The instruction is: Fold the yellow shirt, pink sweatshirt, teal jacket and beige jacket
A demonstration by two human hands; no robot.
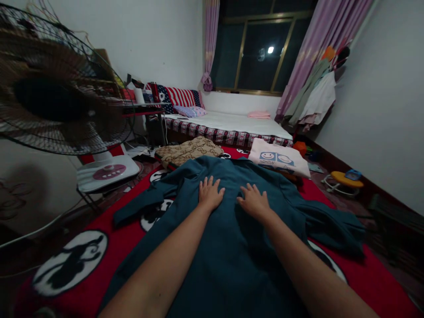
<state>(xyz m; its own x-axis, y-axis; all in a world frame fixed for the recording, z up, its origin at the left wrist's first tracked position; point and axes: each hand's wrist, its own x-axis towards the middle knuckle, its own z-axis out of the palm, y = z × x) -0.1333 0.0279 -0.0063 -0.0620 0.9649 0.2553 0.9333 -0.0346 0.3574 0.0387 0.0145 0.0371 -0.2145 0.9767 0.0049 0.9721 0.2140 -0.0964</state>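
A dark teal long-sleeved garment (225, 265) lies spread out on a red blanket (129, 251) with round black-and-white prints. Its sleeves stretch out to the left and right, and its collar end points away from me. My left hand (210, 194) rests flat on the upper part of the cloth, fingers spread. To the right of it, my right hand (254, 201) is over the same cloth with its fingers apart and slightly bent; whether it presses down I cannot tell. Neither hand holds anything.
Beyond the collar lie a folded brown patterned cloth (190, 151) and a folded pale pink garment (278, 158). A large fan (59, 97) stands close at left, near a chair (107, 172). Farther back is a bed (228, 121); a yellow stool (346, 179) stands at right.
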